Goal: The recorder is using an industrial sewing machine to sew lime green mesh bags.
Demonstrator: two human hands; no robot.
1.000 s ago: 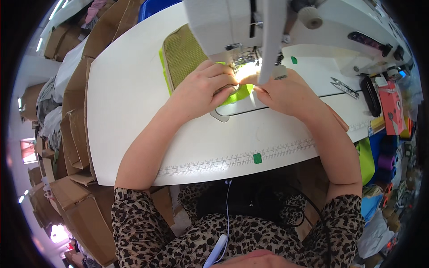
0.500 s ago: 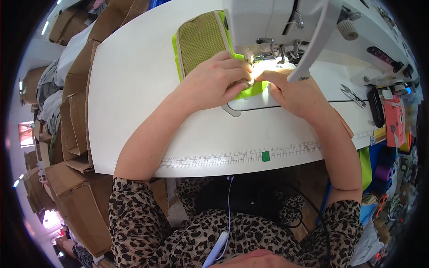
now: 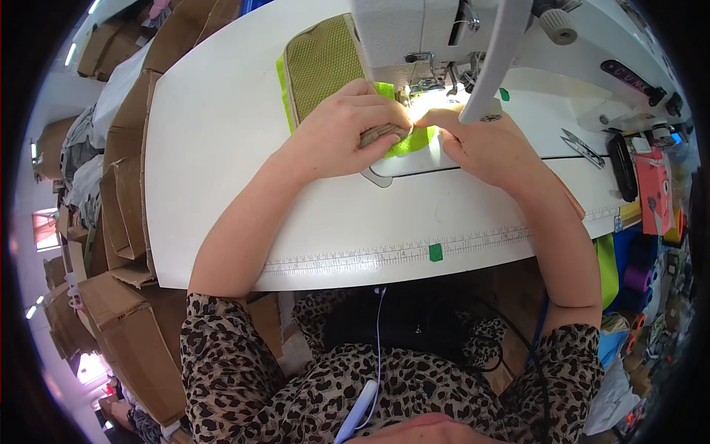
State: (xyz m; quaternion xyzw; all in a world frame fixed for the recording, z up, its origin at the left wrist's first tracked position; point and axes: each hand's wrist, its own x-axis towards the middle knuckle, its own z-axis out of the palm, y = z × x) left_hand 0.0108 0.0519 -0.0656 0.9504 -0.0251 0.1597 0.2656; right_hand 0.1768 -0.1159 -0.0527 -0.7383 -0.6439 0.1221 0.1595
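An olive mesh piece with beige binding lies on lime-green fabric, left of the sewing machine. My left hand is closed on a bunched beige-edged fold of that piece, its fingertips just before the lit presser foot. My right hand has its index finger on the fabric at the needle area, almost touching the left fingers, with the thumb bent below and the other fingers partly hidden by the machine's white guard.
The white table carries a printed ruler, thread snips, a black case and a pink box at the right. Cardboard boxes and piled fabric crowd the left side. Spools stand beyond the right edge.
My head view has shifted a little. Both hands stay at the needle area; slightly more of the beige fold shows between my left thumb and fingers.
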